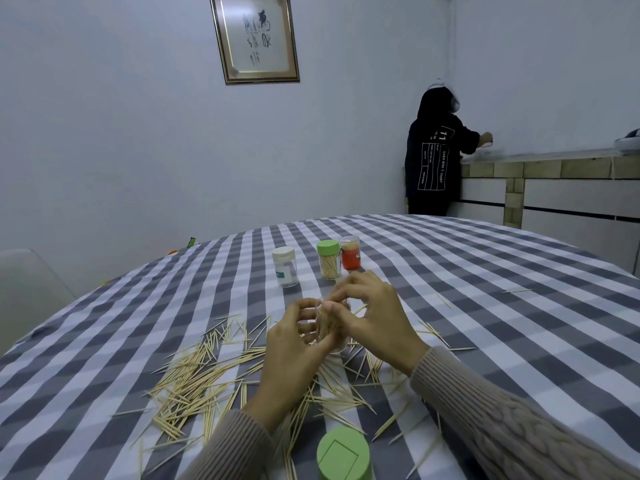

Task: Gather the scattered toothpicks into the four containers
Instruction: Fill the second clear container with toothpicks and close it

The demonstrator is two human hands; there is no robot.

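Observation:
My left hand [294,348] grips a clear container [329,327] partly filled with toothpicks, held just above the checked tablecloth [485,306]. My right hand [374,313] pinches at the container's open top, fingers closed on what look like toothpicks. Scattered toothpicks [194,382] lie in a wide heap under and left of my hands. Behind them stand a white-lidded clear jar [284,266], a green-lidded jar of toothpicks [329,259] and a red jar [350,252]. A green lid [343,453] lies at the near edge.
A few stray toothpicks [517,291] lie far right on the cloth. A white chair back [27,289] stands at the table's left. A person in black [433,154] stands at a counter [554,168] in the far right corner.

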